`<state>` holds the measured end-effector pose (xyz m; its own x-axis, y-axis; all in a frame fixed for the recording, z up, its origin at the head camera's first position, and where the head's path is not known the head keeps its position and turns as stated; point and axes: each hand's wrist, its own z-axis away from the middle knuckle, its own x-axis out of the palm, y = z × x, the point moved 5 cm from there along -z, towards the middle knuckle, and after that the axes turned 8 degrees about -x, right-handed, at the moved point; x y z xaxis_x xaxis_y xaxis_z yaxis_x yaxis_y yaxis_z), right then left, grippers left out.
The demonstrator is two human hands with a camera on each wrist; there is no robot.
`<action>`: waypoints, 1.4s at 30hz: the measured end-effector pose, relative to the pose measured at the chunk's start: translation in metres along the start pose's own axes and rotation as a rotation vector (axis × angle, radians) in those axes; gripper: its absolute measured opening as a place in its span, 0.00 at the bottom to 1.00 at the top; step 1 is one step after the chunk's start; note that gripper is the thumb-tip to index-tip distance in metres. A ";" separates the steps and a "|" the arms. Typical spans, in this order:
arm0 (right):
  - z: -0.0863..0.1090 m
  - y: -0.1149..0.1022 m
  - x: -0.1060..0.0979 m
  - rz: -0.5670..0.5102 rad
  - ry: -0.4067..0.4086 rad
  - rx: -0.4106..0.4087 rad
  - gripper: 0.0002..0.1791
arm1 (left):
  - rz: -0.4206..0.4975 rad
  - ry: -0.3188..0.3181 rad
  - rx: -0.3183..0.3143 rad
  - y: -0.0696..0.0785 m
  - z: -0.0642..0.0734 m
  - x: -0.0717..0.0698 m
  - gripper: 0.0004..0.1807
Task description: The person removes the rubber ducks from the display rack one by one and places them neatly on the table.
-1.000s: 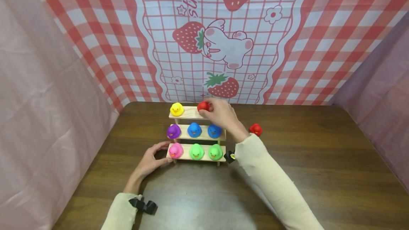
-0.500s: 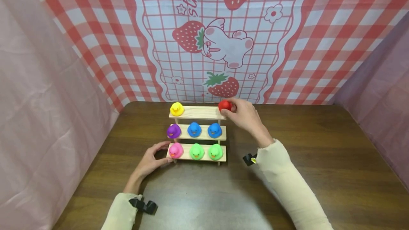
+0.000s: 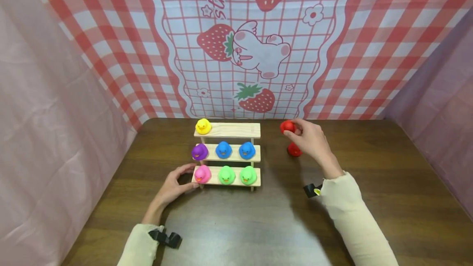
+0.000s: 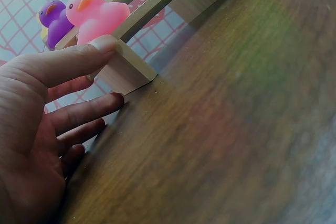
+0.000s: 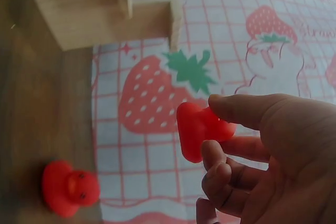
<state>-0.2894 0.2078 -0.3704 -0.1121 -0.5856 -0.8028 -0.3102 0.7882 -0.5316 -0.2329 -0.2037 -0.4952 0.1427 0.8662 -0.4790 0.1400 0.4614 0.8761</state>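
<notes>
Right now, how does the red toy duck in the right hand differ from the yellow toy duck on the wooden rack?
The red toy duck is pinched by the right hand, while the yellow toy duck stands on the top shelf of the pale wooden rack. In the head view, the hand partly covers the red duck; the yellow duck's face shows plainly. Both are duck-shaped toys.

There is free room on the top shelf (image 3: 236, 131), right of the yellow duck (image 3: 203, 126); six ducks (image 3: 223, 150) (three each) crowd the two lower shelves (image 3: 235, 154).
</notes>
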 end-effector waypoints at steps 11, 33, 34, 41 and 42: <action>0.020 0.040 -0.002 0.020 -0.002 0.060 0.26 | 0.011 -0.002 0.007 0.000 -0.001 0.000 0.32; 0.040 0.097 0.014 0.056 -0.060 0.110 0.27 | 0.021 -0.006 -0.016 0.000 0.000 0.000 0.32; 0.041 0.099 0.015 0.055 -0.065 0.115 0.27 | 0.023 -0.006 -0.014 0.000 0.000 0.000 0.32; 0.044 0.107 0.021 0.045 -0.087 0.131 0.28 | 0.029 -0.004 -0.006 0.000 0.000 0.000 0.32; 0.044 0.108 0.021 0.045 -0.089 0.133 0.28 | 0.028 -0.004 -0.006 0.000 0.000 0.000 0.32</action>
<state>-0.2838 0.2888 -0.4566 -0.0376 -0.5349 -0.8441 -0.1781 0.8347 -0.5211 -0.2329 -0.2034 -0.4955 0.1506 0.8781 -0.4541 0.1295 0.4379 0.8897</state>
